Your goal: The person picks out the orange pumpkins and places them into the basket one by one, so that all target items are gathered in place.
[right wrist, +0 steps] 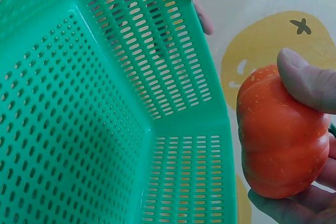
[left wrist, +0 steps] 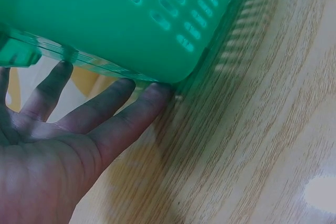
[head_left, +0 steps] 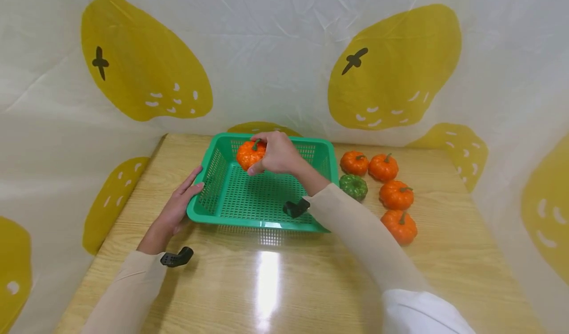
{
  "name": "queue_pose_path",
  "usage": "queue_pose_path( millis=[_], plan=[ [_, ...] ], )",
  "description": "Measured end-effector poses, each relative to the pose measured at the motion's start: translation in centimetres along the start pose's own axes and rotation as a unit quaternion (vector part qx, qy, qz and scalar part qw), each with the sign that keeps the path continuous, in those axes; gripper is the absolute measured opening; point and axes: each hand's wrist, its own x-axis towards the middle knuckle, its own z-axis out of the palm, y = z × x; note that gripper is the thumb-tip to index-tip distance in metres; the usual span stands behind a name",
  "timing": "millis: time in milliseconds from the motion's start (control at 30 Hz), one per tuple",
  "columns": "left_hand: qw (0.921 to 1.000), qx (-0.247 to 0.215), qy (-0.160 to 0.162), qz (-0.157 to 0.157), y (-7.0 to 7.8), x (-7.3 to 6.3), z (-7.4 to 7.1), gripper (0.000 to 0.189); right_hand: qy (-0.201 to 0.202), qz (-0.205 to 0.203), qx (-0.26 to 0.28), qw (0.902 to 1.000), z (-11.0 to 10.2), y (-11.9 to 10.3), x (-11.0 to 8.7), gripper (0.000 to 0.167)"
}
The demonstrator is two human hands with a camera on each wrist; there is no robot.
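My right hand (head_left: 277,153) grips a small orange pumpkin (head_left: 250,156) with a green stem, held over the left back part of a green plastic basket (head_left: 262,224). In the right wrist view, thumb and fingers close around the pumpkin (right wrist: 281,135) from opposite sides, beside the basket's rim (right wrist: 223,98). At the basket's left end, my left hand (head_left: 178,205) rests against the outside, near the rim. The left wrist view shows its extended fingers (left wrist: 131,116) with their tips at the basket's outer wall (left wrist: 105,30). The visible basket floor is bare mesh.
Right of the basket, several orange pumpkins (head_left: 396,194) and a green pumpkin (head_left: 353,187) sit on the wooden table (head_left: 213,284). A white curtain (head_left: 266,67) with large yellow fruit prints hangs behind the table and along its sides.
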Motion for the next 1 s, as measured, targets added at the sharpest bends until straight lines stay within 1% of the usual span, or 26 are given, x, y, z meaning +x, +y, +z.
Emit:
queue_pose_path(
  millis=[300,467,667,1000],
  plan=[
    [1.0000,0.004,-0.002,-0.002,0.1,0.0,-0.1,0.063,0.001,0.000,-0.006,1.0000,0.5,0.0,0.7,0.081],
    [1.0000,-0.002,0.001,-0.004,0.1,0.0,-0.1,0.062,0.004,-0.003,-0.006,1.0000,0.8,-0.1,1.0,0.081],
    [1.0000,-0.005,-0.001,0.000,-0.1,0.2,-0.2,0.062,0.011,-0.002,-0.019,0.9998,1.2,0.2,1.7,0.082],
    [1.0000,-0.003,0.001,0.005,0.0,0.1,-0.2,0.062,0.009,0.001,-0.012,0.9999,1.9,0.7,2.5,0.083]
  ],
)
